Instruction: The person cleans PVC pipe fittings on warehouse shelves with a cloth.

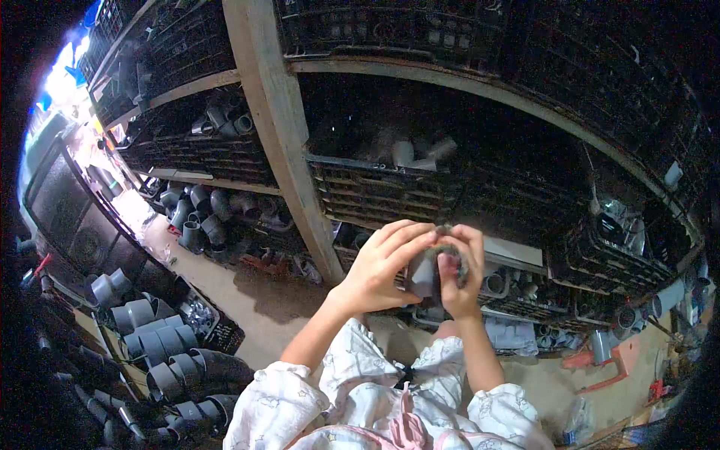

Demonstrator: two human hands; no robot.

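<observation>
A short grey plastic pipe fitting (422,278) is held up in front of my chest, mostly covered by fingers. My left hand (381,268) wraps around it from the left, thumb below and fingers over the top. My right hand (462,281) is closed at its right end, pressing a dark, fuzzy wad (455,253) against the fitting. Whether the wad is a rag or a scrubbing pad I cannot make out. Blur hides part of the right fingers.
Shelves with black crates (375,191) stand ahead, on a wooden post (274,120). Large grey pipe fittings (161,337) are stacked at left beside a crate of bagged parts (201,319). A red-orange frame (611,367) lies on the floor (536,371) at right.
</observation>
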